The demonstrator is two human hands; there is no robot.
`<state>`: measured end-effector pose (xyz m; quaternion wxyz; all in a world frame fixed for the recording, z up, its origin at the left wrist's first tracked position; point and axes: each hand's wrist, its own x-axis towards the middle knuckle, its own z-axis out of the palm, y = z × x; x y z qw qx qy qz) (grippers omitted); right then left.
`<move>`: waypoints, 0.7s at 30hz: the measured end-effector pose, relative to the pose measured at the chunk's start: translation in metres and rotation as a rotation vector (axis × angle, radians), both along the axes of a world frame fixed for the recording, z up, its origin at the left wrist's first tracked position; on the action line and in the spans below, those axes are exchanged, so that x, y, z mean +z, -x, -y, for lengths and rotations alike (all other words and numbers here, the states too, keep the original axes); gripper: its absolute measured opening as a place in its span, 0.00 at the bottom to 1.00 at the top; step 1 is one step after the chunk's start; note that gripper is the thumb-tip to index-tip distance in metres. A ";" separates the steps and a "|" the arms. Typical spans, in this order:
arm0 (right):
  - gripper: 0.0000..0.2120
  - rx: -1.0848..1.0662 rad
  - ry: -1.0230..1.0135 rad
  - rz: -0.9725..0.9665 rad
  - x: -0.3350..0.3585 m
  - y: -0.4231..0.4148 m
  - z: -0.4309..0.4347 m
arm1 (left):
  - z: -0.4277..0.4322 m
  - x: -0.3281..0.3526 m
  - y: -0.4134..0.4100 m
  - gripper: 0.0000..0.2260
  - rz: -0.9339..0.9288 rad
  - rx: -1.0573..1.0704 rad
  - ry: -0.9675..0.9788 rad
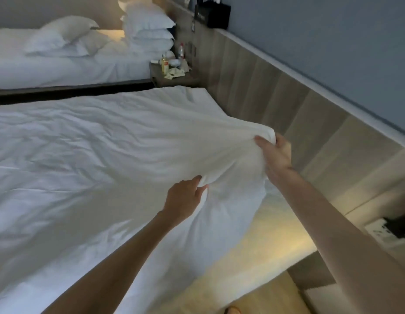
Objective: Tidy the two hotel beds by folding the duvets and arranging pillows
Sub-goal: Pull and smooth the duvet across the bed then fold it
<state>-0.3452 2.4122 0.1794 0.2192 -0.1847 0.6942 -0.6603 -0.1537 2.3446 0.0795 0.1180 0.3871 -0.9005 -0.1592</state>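
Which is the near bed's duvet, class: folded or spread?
Spread: the duvet lies flat, with no fold; left hand and right hand grip and lift only one corner.

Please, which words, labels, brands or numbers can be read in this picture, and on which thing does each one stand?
No text here can be read.
Black bag on the ledge: a pale mark, too blurred to read.
Bottles on the nightstand: coloured labels, too small to read.
Small dark sign on the wooden wall panel: blurred, unreadable.
Duvet and pillows: no print visible.
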 end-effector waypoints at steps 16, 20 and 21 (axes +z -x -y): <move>0.26 0.524 -0.574 0.219 -0.146 0.167 -0.049 | -0.059 -0.061 0.107 0.26 0.056 0.172 -0.392; 0.29 0.514 -0.807 0.148 -0.213 0.180 -0.086 | -0.067 -0.101 0.090 0.25 0.181 0.171 -0.361; 0.31 0.516 -0.849 0.155 -0.228 0.182 -0.095 | -0.069 -0.113 0.088 0.25 0.209 0.160 -0.372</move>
